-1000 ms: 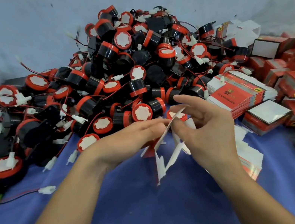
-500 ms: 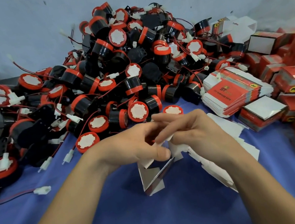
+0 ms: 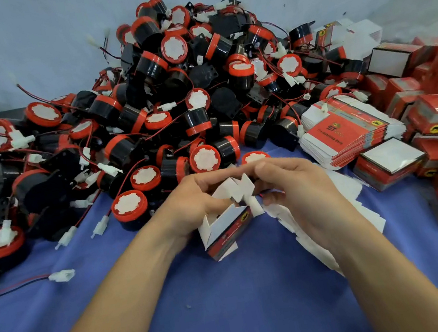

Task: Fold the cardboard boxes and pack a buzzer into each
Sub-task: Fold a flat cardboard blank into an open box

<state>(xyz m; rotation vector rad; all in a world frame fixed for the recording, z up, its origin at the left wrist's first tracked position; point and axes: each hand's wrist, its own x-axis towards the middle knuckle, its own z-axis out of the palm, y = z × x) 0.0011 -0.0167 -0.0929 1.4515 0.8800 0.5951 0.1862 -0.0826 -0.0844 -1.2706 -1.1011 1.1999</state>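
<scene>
Blue cloth [image 3: 237,309], "ST"-branded cardboard boxes [image 3: 343,132]

Red-and-white cardboard box [image 3: 227,227] half-erected, white flaps open, held above blue cloth; black-and-red buzzers [image 3: 169,92] heaped behind; flat box blanks [image 3: 349,134] stacked right.
</scene>
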